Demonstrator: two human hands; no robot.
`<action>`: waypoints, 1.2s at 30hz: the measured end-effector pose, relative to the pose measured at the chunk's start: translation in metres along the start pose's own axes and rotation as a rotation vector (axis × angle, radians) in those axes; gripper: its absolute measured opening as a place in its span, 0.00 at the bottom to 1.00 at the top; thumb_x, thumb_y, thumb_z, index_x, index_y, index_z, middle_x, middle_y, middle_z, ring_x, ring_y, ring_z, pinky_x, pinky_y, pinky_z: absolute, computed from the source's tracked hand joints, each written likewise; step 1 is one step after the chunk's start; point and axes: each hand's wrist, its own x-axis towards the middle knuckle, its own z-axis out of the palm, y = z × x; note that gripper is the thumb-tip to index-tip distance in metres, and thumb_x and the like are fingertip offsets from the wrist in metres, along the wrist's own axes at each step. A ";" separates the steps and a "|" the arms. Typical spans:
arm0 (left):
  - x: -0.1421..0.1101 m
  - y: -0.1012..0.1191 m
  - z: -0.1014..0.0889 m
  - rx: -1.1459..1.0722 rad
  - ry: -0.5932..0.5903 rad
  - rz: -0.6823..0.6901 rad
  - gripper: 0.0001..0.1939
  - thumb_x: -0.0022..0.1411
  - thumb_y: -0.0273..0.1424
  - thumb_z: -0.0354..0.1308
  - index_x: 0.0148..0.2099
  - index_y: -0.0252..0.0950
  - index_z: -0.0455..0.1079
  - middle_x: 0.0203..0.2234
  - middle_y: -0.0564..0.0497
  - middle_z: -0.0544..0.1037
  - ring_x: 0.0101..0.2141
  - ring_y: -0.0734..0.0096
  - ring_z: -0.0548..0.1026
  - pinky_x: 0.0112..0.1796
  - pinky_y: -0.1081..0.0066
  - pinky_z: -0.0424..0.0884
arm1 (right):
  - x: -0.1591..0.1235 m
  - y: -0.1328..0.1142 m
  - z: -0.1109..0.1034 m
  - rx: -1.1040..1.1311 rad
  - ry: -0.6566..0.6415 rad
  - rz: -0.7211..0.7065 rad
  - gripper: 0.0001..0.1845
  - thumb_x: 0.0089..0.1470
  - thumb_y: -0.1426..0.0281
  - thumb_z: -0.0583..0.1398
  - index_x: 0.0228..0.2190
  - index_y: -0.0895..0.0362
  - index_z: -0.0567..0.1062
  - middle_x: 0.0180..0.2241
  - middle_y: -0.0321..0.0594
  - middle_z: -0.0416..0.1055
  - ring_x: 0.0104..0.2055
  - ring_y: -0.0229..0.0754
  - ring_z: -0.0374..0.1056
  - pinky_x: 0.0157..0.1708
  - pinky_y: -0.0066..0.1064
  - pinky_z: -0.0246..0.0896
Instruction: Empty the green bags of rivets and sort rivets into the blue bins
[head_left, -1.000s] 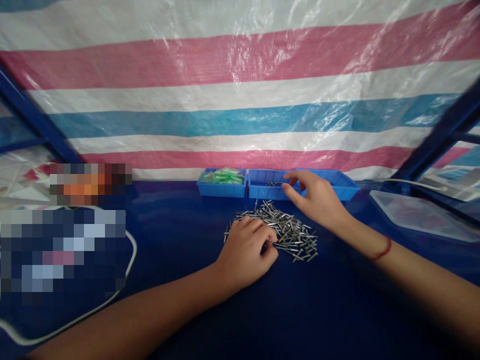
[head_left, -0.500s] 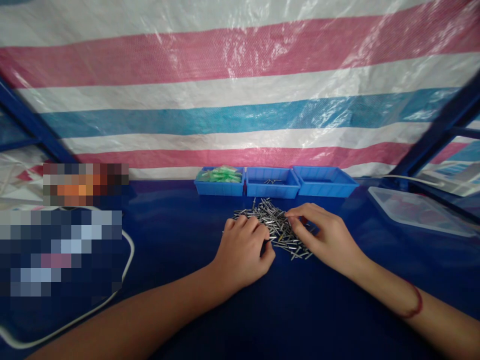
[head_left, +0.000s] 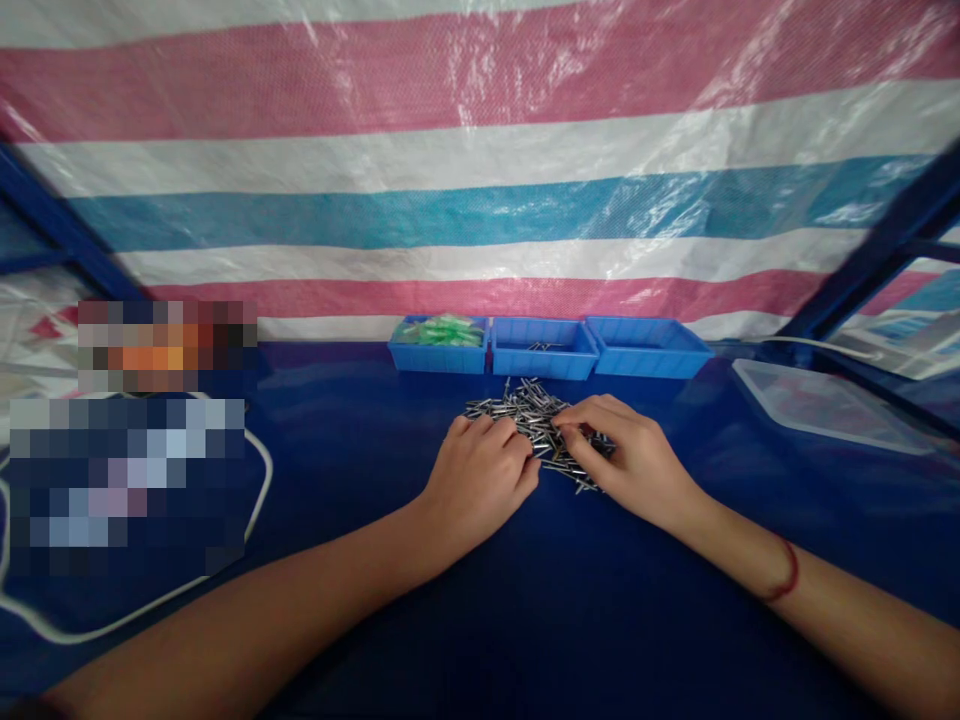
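A heap of thin silver metal pins, which look like blind rivets (head_left: 529, 405), lies on the blue table (head_left: 480, 610) in front of me. My left hand (head_left: 480, 462) rests on the heap's near left edge, its fingers curled and the thumb against the forefinger; whatever is inside is hidden. From the right, my right hand (head_left: 626, 455) reaches onto the heap. Its thumb and forefinger pinch among the rivets, and what lies between the tips is too small to make out.
Behind the heap stand three blue bins: the left bin (head_left: 439, 360) holds green-wrapped packets, the middle bin (head_left: 544, 365) a few rivets, the right bin (head_left: 649, 362) nothing visible. A clear plastic lid (head_left: 825, 410) lies right. A white cable (head_left: 266, 470) loops at left, by blurred-out areas.
My right hand has moved slightly left, further over the heap. The left thumb has drawn in closer to its fingers. The view has tilted down a little.
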 end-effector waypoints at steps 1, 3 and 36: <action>0.000 0.000 0.000 -0.002 -0.013 0.005 0.10 0.64 0.31 0.51 0.33 0.35 0.71 0.30 0.50 0.73 0.34 0.64 0.71 0.33 0.64 0.59 | 0.000 0.000 0.000 -0.003 0.007 -0.009 0.06 0.55 0.74 0.56 0.31 0.57 0.73 0.31 0.41 0.75 0.34 0.42 0.69 0.35 0.35 0.63; 0.000 -0.001 0.000 -0.014 -0.038 0.012 0.11 0.65 0.30 0.49 0.34 0.35 0.70 0.30 0.50 0.73 0.34 0.64 0.71 0.34 0.64 0.59 | 0.000 -0.002 -0.001 -0.009 0.014 -0.032 0.06 0.55 0.74 0.56 0.31 0.57 0.74 0.31 0.41 0.75 0.34 0.42 0.68 0.36 0.35 0.63; 0.006 -0.008 0.000 -0.688 0.300 -0.093 0.02 0.63 0.26 0.52 0.38 0.37 0.66 0.32 0.52 0.72 0.32 0.74 0.71 0.37 0.71 0.66 | -0.006 -0.013 0.000 0.016 0.039 0.047 0.04 0.55 0.70 0.58 0.32 0.55 0.73 0.32 0.37 0.76 0.36 0.42 0.70 0.37 0.36 0.63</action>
